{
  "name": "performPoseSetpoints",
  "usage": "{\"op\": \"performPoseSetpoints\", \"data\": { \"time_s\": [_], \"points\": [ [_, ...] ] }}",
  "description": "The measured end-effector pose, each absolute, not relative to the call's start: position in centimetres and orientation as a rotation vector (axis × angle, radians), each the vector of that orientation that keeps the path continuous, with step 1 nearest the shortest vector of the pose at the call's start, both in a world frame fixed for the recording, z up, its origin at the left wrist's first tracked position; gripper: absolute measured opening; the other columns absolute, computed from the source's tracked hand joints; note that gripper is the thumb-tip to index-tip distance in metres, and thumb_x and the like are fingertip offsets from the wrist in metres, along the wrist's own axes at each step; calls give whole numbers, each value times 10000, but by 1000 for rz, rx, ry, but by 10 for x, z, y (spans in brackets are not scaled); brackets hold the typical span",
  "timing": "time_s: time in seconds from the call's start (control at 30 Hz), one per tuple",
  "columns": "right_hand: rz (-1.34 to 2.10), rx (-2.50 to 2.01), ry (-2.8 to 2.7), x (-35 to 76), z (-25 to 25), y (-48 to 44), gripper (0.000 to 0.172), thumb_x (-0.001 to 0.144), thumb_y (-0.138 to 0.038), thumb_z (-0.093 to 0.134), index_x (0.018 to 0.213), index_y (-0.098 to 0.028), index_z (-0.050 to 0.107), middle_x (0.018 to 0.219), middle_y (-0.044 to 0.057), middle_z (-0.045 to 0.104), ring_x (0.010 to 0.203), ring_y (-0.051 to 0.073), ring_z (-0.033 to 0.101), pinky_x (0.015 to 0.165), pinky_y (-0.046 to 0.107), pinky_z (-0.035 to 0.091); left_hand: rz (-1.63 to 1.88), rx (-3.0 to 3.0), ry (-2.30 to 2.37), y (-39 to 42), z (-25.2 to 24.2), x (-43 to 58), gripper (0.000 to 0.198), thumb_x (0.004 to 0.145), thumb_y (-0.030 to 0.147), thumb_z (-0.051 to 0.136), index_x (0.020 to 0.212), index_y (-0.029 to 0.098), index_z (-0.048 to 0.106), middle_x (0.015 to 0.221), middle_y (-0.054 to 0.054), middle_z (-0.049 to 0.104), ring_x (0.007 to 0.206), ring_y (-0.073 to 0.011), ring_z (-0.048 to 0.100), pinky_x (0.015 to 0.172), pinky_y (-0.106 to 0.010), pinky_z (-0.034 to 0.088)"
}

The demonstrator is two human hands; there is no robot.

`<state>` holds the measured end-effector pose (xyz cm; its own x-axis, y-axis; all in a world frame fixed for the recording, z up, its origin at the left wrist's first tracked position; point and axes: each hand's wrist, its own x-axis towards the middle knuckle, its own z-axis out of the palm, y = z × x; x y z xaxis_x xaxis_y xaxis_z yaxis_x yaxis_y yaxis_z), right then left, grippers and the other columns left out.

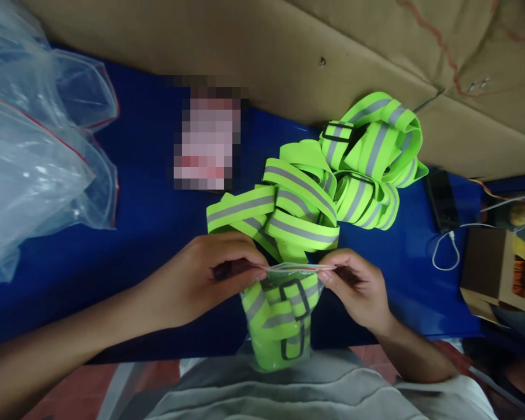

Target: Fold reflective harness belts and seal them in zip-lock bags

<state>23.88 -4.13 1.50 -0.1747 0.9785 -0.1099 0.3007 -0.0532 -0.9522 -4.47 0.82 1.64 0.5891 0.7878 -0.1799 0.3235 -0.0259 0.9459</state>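
Left hand [201, 280]: pinches the bag's top edge.
Right hand [359, 286]: pinches the same edge.
Clear bag [284, 326]: at the table's [149, 221] near edge, full of neon straps.
Loose straps [332, 175]: piled just behind.

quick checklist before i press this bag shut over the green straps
1. Left hand pinching the mouth of the clear bag: ok.
2. Right hand pinching the other end of the mouth: ok.
3. Neon strap bundle fully below the seal line: ok, it seems to sit under the strip.
4. Loose straps on the blue table away from the bag mouth: not ok, they lie right against it.
5. Seal strip closed along its length: cannot tell.
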Motion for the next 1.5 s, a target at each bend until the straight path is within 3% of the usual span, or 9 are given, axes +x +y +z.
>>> {"op": "performPoseSetpoints", "data": {
  "time_s": [0.23, 0.43, 0.53, 0.67, 0.83, 1.17, 1.33, 1.43, 1.5],
  "points": [
    [1212, -1325, -1576, 241, 10, -46, 143, 907, -122, 750, 960, -239, 686, 833, -11, 743, 727, 120, 690, 652, 230, 556, 534, 1729, 913, 4, 14, -44, 132, 1009, 302, 657, 976, 220, 756, 901, -11, 743, 773, -105, 690, 669, -178, 525],
    [1171, -1299, -1622, 244, 6, -49, 98, 934, -157, 719, 951, -230, 657, 814, 6, 703, 730, 145, 663, 651, 263, 549, 770, 2128, 959, 7, 22, -62, 99, 1014, 184, 604, 1025, 229, 692, 931, 10, 735, 813, -109, 690, 719, -223, 527],
    [1117, -1391, -1626, 243, 4, -48, 76, 947, -174, 717, 952, -233, 670, 817, 3, 704, 724, 133, 663, 637, 231, 542, 949, 2351, 1372, 24, 20, -77, 181, 999, 239, 634, 1173, 219, 682, 1130, -51, 711, 1042, -206, 667, 938, -362, 541],
    [1110, -1410, -1607, 240, 3, -45, 66, 948, -195, 726, 940, -239, 678, 798, -18, 714, 706, 108, 681, 640, 176, 556, 801, 2408, 1739, 53, 2, -90, 589, 995, 471, 644, 1510, 217, 514, 1563, -115, 461, 1413, -395, 462, 1164, -599, 429],
    [1091, -1405, -1608, 238, 6, -43, 59, 940, -205, 734, 933, -243, 688, 786, -22, 720, 702, 106, 702, 648, 155, 573, 746, 2351, 1736, 64, -19, -92, 519, 1011, 482, 586, 1486, 280, 540, 1650, -135, 372, 1545, -424, 327, 1249, -661, 308],
    [1100, -1410, -1614, 239, 5, -45, 43, 965, -215, 704, 946, -250, 687, 786, -33, 713, 691, 85, 689, 642, 123, 556, 769, 2457, 1653, 49, -11, -78, 637, 1030, 493, 543, 1547, 133, 448, 1552, -264, 471, 1439, -409, 476, 1158, -587, 425],
    [1061, -1399, -1644, 239, 5, -43, 63, 983, -218, 675, 929, -244, 695, 761, -27, 708, 666, 101, 683, 608, 151, 553, 989, 2653, 1053, 18, 3, -62, 541, 1047, 533, 515, 1452, 176, 544, 1214, -165, 713, 1100, -274, 699, 921, -392, 557],
    [1013, -1392, -1699, 241, 2, -45, 69, 964, -179, 688, 955, -246, 702, 799, -11, 724, 709, 120, 701, 638, 186, 571, 966, 2625, 781, 2, 10, -52, 466, 1031, 513, 568, 1337, 163, 607, 995, -96, 762, 846, -209, 724, 749, -321, 574],
    [970, -1332, -1747, 243, -1, -48, 133, 949, -128, 679, 998, -250, 697, 839, 8, 736, 751, 145, 713, 676, 235, 590, 888, 2549, 787, -3, 14, -46, 362, 1022, 395, 610, 1294, 157, 617, 997, -86, 766, 821, -189, 726, 739, -300, 589]
  ]
}}
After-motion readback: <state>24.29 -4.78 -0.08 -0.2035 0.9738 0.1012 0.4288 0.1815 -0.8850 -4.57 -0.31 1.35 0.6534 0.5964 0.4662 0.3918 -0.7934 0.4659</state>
